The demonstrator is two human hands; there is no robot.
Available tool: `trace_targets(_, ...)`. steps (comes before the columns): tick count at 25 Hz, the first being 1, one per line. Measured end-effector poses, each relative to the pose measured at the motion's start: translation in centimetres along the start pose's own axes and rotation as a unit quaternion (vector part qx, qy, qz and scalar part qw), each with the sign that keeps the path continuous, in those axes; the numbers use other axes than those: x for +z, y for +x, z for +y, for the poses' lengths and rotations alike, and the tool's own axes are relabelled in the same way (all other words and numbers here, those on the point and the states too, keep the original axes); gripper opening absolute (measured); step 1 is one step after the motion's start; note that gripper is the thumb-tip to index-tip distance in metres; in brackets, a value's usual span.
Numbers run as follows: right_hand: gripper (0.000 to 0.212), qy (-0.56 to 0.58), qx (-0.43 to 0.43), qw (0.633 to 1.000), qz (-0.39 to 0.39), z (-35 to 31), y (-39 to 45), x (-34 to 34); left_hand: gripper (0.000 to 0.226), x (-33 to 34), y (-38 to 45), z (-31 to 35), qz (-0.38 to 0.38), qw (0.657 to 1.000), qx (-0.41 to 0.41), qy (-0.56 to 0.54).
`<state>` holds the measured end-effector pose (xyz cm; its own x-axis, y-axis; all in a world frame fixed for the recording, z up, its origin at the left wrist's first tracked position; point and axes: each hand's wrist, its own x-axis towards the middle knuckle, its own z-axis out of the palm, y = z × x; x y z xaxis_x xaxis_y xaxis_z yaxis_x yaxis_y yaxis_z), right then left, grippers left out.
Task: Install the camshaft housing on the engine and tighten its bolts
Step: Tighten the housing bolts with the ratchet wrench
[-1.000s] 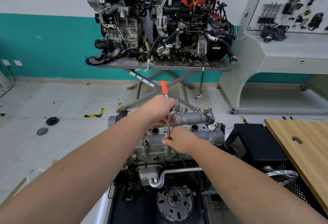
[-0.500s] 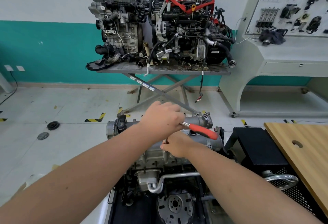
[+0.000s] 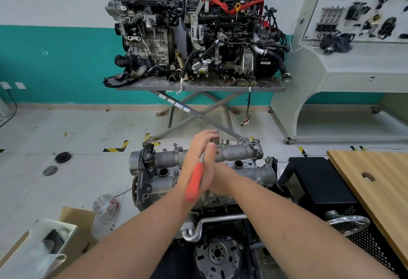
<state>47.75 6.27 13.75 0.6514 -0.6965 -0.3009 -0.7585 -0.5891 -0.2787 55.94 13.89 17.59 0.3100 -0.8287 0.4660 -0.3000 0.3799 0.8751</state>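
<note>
The silver camshaft housing [image 3: 239, 153] lies on top of the engine [image 3: 154, 183] on the stand in front of me. Small bolt heads show along its far edge. A ratchet with a red handle [image 3: 194, 185] stands over the middle of the housing, its handle pointing down toward me. My left hand [image 3: 196, 155] presses its palm against the handle with fingers stretched forward. My right hand [image 3: 221, 179] sits at the tool's head just behind the left hand, holding it; its fingers are mostly hidden.
Two engines stand on a scissor lift table [image 3: 198, 88] by the far wall. A wooden tabletop [image 3: 375, 181] and a black mesh cabinet [image 3: 320, 186] are at the right. A cardboard box [image 3: 72, 219] with plastic bags lies on the floor at the left.
The ratchet handle swung from pointing away, round to the right, to pointing toward me. My left hand went from gripping it to pressing it with straight fingers. My right hand stayed put.
</note>
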Motion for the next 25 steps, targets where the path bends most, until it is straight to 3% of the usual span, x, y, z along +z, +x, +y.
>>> trace_targets(2,0.026,-0.043,-0.053,0.997,-0.029,-1.0,0.0,-0.1,0.039,0.4,0.5,0.7,0.049,0.978,-0.136,-0.148)
trace_targets(6,0.026,0.066,-0.012,0.998,-0.010,0.0,-0.1,-0.1,0.045,-0.5,2.1,1.4,0.039,0.906,-0.301,-0.295)
trace_targets(9,0.031,0.095,-0.007,0.995,-0.020,0.1,0.0,0.0,0.032,-1.1,3.7,2.0,0.043,0.895,-0.381,-0.227)
trace_targets(12,0.035,0.096,-0.009,0.995,-0.037,0.0,-0.4,-0.5,0.031,-1.9,5.1,2.5,-0.047,0.916,-0.393,-0.062)
trace_targets(15,0.032,0.096,-0.029,0.994,-0.033,0.0,-0.4,-0.6,0.035,-2.7,6.1,3.9,-0.180,0.918,-0.346,0.076)
trace_targets(18,0.031,0.082,-0.023,0.996,-0.029,-0.4,-0.8,-0.9,0.037,-2.9,7.0,5.1,-0.265,0.896,-0.224,0.276)
trace_targets(20,0.031,0.086,-0.027,0.995,-0.034,-0.2,-0.6,-0.4,0.036,-2.6,7.0,5.9,-0.325,0.854,-0.114,0.391)
trace_targets(22,0.029,0.096,-0.021,0.995,-0.029,-0.1,-0.6,-0.3,0.033,-2.2,6.4,6.0,-0.365,0.787,-0.002,0.498)
trace_targets(24,0.028,0.120,-0.018,0.992,-0.034,0.2,-0.3,-0.1,0.035,-2.5,5.3,5.2,-0.339,0.730,0.129,0.579)
trace_targets(25,0.027,0.113,-0.024,0.993,-0.021,0.3,0.0,0.1,0.036,-2.8,4.8,4.6,-0.287,0.725,0.199,0.593)
